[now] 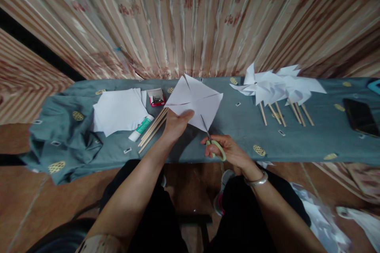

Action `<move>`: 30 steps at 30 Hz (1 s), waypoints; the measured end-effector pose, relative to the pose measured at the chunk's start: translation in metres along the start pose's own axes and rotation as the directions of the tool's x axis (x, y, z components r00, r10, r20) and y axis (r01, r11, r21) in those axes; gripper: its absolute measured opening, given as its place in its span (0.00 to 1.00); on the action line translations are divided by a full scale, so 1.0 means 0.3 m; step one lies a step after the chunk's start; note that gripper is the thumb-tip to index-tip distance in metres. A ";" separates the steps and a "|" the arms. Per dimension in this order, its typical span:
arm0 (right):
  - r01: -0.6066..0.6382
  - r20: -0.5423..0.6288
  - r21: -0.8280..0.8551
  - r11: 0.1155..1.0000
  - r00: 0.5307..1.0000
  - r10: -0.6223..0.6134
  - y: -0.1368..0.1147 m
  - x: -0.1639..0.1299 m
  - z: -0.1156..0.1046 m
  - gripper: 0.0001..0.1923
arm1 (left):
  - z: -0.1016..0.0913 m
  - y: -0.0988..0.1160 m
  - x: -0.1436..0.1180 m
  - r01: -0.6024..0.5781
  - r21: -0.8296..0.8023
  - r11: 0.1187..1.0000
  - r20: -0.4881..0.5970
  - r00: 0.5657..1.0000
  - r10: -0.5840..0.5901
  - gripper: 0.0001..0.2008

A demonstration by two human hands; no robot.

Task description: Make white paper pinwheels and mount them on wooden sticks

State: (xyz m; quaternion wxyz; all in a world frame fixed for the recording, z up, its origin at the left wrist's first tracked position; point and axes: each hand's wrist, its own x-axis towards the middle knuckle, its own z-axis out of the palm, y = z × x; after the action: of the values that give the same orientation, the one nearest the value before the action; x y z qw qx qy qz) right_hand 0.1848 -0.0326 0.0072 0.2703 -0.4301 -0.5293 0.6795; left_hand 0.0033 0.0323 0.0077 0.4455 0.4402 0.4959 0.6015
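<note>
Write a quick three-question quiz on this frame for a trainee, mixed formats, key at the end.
1. Multiple choice: which hand has the scissors? A) left B) right C) neither
2. True or false: the pinwheels lie to the left of the held white sheet.
3. Fill the gap: the green-and-white tube lies beside the loose wooden ____.

Key:
1. B; the right hand has its fingers in the handles.
2. False; the pinwheels lie to the right of the white sheet.
3. Sticks; the loose wooden sticks lie just right of the tube.
</note>
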 end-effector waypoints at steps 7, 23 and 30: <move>-0.009 -0.009 0.010 1.000 1.000 0.009 -0.001 0.000 0.001 0.31 | -0.008 -0.013 0.007 -0.002 0.009 1.000 0.003 1.000 0.002 0.25; -0.014 -0.055 0.004 1.000 0.998 0.015 -0.013 0.001 0.003 0.28 | 0.001 0.003 -0.014 -0.015 0.025 1.000 0.051 0.999 0.013 0.24; -0.037 -0.070 0.057 0.998 0.997 0.041 -0.002 0.004 0.010 0.27 | 0.001 -0.004 -0.014 -0.001 0.011 1.000 0.058 0.998 0.000 0.21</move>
State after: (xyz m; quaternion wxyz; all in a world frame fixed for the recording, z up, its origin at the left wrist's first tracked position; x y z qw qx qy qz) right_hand 0.1817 -0.0328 0.0076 0.2874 -0.4564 -0.4919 0.6835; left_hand 0.0045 0.0284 0.0062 0.4572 0.4599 0.4860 0.5859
